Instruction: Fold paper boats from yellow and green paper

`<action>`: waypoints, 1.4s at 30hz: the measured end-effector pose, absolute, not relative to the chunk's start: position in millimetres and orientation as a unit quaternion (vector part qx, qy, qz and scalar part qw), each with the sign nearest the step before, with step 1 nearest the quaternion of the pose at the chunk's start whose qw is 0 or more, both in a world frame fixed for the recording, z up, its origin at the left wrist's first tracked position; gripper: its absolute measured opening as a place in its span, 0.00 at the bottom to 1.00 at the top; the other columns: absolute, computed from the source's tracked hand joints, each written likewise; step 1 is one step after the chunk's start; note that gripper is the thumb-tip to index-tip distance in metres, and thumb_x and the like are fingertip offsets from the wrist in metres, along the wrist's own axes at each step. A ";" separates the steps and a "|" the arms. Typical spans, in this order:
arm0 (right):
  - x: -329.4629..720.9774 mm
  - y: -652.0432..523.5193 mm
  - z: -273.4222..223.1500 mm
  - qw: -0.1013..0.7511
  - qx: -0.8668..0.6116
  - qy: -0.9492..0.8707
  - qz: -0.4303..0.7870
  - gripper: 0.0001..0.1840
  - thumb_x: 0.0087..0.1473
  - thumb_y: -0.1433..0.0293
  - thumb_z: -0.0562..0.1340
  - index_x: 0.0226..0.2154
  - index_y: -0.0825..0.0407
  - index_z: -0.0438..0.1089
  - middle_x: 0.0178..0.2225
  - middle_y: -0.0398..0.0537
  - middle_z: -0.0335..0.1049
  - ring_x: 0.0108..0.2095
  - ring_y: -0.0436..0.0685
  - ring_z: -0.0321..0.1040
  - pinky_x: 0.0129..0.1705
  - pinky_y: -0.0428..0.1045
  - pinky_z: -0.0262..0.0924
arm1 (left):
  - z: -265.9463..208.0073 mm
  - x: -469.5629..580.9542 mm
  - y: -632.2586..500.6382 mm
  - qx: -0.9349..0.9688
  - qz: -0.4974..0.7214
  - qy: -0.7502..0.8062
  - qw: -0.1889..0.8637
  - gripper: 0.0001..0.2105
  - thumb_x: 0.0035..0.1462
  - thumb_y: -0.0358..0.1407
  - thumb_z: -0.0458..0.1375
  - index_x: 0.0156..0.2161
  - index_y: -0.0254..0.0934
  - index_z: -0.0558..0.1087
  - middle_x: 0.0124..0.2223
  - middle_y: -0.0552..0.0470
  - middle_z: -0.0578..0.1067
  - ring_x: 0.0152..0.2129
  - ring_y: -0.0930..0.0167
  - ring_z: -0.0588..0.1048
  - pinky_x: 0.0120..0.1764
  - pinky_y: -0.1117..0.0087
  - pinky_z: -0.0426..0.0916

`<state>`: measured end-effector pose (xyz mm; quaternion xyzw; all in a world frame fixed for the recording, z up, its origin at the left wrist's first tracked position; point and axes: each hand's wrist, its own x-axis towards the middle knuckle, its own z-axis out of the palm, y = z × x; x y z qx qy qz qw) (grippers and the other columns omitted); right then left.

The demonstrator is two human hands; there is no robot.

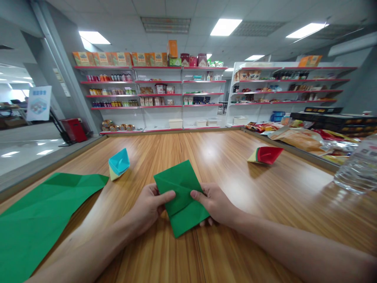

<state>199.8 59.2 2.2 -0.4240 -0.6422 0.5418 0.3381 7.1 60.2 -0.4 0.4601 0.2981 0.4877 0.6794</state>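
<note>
Between my two hands is a folded sheet of green paper (pixel 184 182), raised over the wooden table and turned at a slant, with creases across its face. My left hand (pixel 154 202) pinches its left edge, thumb on top and fingers behind. On the opposite edge, my right hand (pixel 213 202) grips it the same way, with some fingertips showing below. A larger creased green sheet (pixel 44 212) lies at the left. Beyond my left hand stands a blue and yellow folded paper piece (pixel 119 163). A red, green and yellow folded paper piece (pixel 265 155) rests at the right.
The wooden table (pixel 141 251) has a raised rim. At its right edge stands a clear plastic bottle (pixel 357 169); past the rim lie snack packets (pixel 300 139) and black boxes (pixel 332 122). Stocked shelves (pixel 159 92) line the back. A red box (pixel 74 130) is at far left.
</note>
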 end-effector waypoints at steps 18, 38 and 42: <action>200.3 63.0 -0.5 0.380 -0.401 -0.633 0.542 0.26 0.50 0.49 0.57 0.26 0.57 0.63 0.14 0.43 0.64 0.09 0.49 0.61 0.06 0.39 0.50 | -2.1 10.8 57.4 0.519 0.415 0.310 0.680 0.15 0.49 0.36 0.64 0.42 0.30 0.76 0.40 0.40 0.78 0.36 0.60 0.77 0.39 0.64 0.70; 213.1 70.8 -7.6 0.427 -0.332 -0.811 0.222 0.16 0.58 0.70 0.53 0.45 0.47 0.72 0.41 0.45 0.74 0.39 0.57 0.72 0.42 0.53 0.68 | 8.4 0.7 64.5 0.343 0.383 0.324 0.794 0.24 0.53 0.52 0.54 0.39 0.28 0.72 0.42 0.35 0.76 0.35 0.61 0.77 0.34 0.69 0.72; 215.2 72.7 -9.9 0.359 -0.289 -0.880 0.117 0.25 0.56 0.79 0.49 0.52 0.44 0.65 0.51 0.43 0.67 0.52 0.57 0.63 0.55 0.58 0.59 | 6.9 0.4 63.1 0.339 0.355 0.332 0.805 0.17 0.51 0.41 0.60 0.39 0.27 0.73 0.38 0.37 0.78 0.35 0.60 0.77 0.36 0.66 0.71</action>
